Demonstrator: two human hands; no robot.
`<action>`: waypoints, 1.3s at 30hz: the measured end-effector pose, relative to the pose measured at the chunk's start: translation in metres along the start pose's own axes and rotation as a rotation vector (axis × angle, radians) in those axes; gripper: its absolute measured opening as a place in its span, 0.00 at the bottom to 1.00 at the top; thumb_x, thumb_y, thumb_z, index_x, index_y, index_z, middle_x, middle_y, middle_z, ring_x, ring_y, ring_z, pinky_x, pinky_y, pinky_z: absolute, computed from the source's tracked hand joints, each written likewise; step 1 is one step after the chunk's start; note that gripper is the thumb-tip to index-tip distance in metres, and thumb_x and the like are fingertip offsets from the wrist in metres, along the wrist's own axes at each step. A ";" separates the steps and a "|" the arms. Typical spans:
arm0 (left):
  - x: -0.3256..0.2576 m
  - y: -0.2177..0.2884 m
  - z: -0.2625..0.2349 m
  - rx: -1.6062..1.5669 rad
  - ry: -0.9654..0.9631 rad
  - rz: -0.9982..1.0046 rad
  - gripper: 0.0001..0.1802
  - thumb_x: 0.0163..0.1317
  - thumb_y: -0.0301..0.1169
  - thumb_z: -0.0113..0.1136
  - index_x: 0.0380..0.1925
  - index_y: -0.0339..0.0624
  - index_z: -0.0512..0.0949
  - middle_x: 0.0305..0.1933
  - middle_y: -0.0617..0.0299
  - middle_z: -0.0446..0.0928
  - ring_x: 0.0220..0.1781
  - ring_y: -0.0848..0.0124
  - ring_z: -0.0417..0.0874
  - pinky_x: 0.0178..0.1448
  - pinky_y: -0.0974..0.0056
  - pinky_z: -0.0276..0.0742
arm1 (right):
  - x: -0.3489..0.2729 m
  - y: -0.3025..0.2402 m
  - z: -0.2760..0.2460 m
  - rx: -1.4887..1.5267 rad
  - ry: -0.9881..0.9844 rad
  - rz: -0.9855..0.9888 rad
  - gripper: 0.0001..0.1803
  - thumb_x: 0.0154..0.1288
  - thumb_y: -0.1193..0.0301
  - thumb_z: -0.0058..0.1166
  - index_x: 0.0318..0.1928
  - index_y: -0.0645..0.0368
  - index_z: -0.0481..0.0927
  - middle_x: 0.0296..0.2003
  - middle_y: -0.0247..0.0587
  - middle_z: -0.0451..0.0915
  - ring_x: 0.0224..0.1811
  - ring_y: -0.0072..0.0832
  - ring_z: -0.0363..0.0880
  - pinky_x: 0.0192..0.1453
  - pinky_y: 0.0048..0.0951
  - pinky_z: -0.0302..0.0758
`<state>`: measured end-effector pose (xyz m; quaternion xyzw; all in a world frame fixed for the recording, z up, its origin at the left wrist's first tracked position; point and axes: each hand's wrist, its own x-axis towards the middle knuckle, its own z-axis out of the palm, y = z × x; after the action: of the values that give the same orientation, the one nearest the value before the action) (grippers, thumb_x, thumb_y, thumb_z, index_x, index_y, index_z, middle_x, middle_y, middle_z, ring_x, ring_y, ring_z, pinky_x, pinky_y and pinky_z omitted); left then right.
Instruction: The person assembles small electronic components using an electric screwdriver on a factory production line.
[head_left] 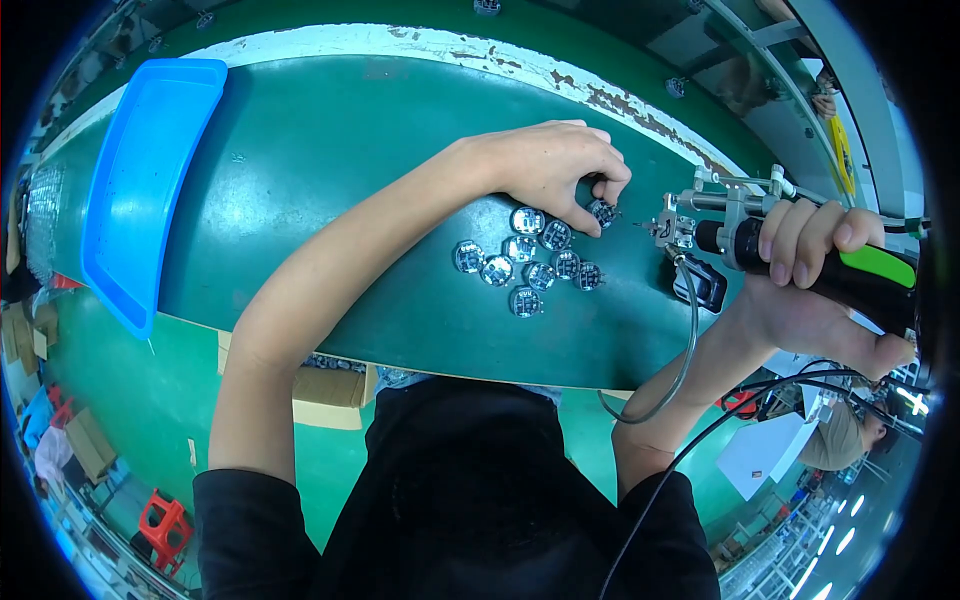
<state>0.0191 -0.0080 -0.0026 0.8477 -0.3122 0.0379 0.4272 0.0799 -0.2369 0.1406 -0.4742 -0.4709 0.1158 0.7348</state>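
Observation:
My left hand (560,170) pinches a small round silver-and-black part (603,212) between thumb and fingers, at the right end of a group of like parts. My right hand (815,275) grips a black-and-green handled tool (870,275), which has a metal head (675,228) and a thin tip aimed left at the pinched part. A small gap seems to lie between tip and part. Several more round parts (520,248) lie loosely together below my left hand on the green tabletop (330,150).
A blue tray (135,200) stands at the table's left end. Beneath the tool head sits a small black box-shaped item (700,287). A grey hose (690,350) and black cables hang around my right forearm. An open cardboard box (330,395) is under the front edge.

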 end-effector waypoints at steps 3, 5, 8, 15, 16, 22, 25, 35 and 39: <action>0.000 0.000 0.000 0.000 0.004 0.003 0.17 0.53 0.37 0.78 0.34 0.45 0.78 0.35 0.67 0.77 0.44 0.64 0.76 0.56 0.57 0.73 | 0.000 0.000 0.000 0.004 -0.005 -0.005 0.58 0.49 0.11 0.37 0.42 0.59 0.75 0.20 0.30 0.69 0.18 0.19 0.68 0.25 0.23 0.65; -0.001 -0.001 0.000 0.007 0.002 -0.008 0.17 0.53 0.38 0.78 0.34 0.45 0.78 0.35 0.67 0.77 0.44 0.64 0.76 0.56 0.57 0.73 | 0.000 0.001 0.001 0.002 0.017 0.002 0.57 0.49 0.11 0.37 0.41 0.59 0.75 0.20 0.30 0.69 0.18 0.19 0.68 0.25 0.23 0.65; -0.001 -0.001 0.000 0.004 -0.001 -0.008 0.18 0.53 0.38 0.78 0.34 0.45 0.78 0.35 0.67 0.77 0.45 0.64 0.76 0.57 0.57 0.73 | 0.000 0.001 0.001 -0.007 0.013 -0.010 0.58 0.49 0.11 0.38 0.42 0.59 0.76 0.20 0.30 0.68 0.19 0.20 0.68 0.25 0.24 0.65; 0.000 0.000 -0.001 0.001 -0.008 -0.003 0.17 0.54 0.39 0.77 0.34 0.45 0.78 0.35 0.67 0.77 0.45 0.64 0.77 0.57 0.57 0.72 | 0.000 0.000 0.002 -0.004 0.039 -0.034 0.59 0.48 0.11 0.37 0.44 0.60 0.77 0.19 0.30 0.67 0.17 0.20 0.65 0.25 0.24 0.63; 0.000 0.000 -0.001 0.004 -0.013 -0.005 0.17 0.54 0.39 0.77 0.34 0.45 0.78 0.35 0.67 0.77 0.45 0.65 0.77 0.57 0.57 0.72 | 0.001 0.000 0.002 -0.005 0.022 -0.041 0.59 0.48 0.11 0.38 0.44 0.60 0.77 0.19 0.30 0.67 0.17 0.19 0.65 0.25 0.24 0.63; -0.001 0.001 -0.001 0.012 -0.003 -0.008 0.17 0.54 0.39 0.77 0.34 0.46 0.78 0.35 0.67 0.77 0.45 0.65 0.77 0.58 0.57 0.72 | 0.001 0.007 0.002 0.024 -0.019 -0.027 0.60 0.48 0.10 0.37 0.44 0.60 0.77 0.19 0.30 0.67 0.18 0.19 0.65 0.24 0.23 0.63; -0.001 0.001 -0.001 0.009 -0.004 -0.014 0.17 0.54 0.38 0.78 0.34 0.46 0.79 0.35 0.67 0.77 0.45 0.65 0.77 0.57 0.58 0.72 | 0.000 0.010 0.005 0.003 -0.017 -0.032 0.59 0.48 0.10 0.37 0.44 0.60 0.76 0.20 0.30 0.68 0.18 0.18 0.65 0.24 0.23 0.63; -0.001 0.001 -0.001 0.012 -0.004 -0.018 0.17 0.53 0.38 0.78 0.34 0.46 0.79 0.35 0.68 0.77 0.45 0.65 0.77 0.57 0.58 0.72 | 0.003 0.015 0.010 0.018 -0.042 -0.028 0.59 0.49 0.10 0.36 0.44 0.59 0.76 0.20 0.30 0.68 0.18 0.19 0.65 0.25 0.23 0.62; -0.001 0.001 0.000 0.013 0.000 -0.014 0.17 0.53 0.39 0.78 0.34 0.46 0.79 0.35 0.68 0.77 0.45 0.65 0.77 0.58 0.58 0.72 | 0.003 0.017 0.011 0.026 -0.021 -0.017 0.59 0.49 0.11 0.37 0.44 0.59 0.76 0.20 0.30 0.68 0.17 0.19 0.65 0.24 0.23 0.62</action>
<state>0.0183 -0.0080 -0.0025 0.8526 -0.3063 0.0370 0.4217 0.0771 -0.2200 0.1295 -0.4594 -0.4811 0.1203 0.7369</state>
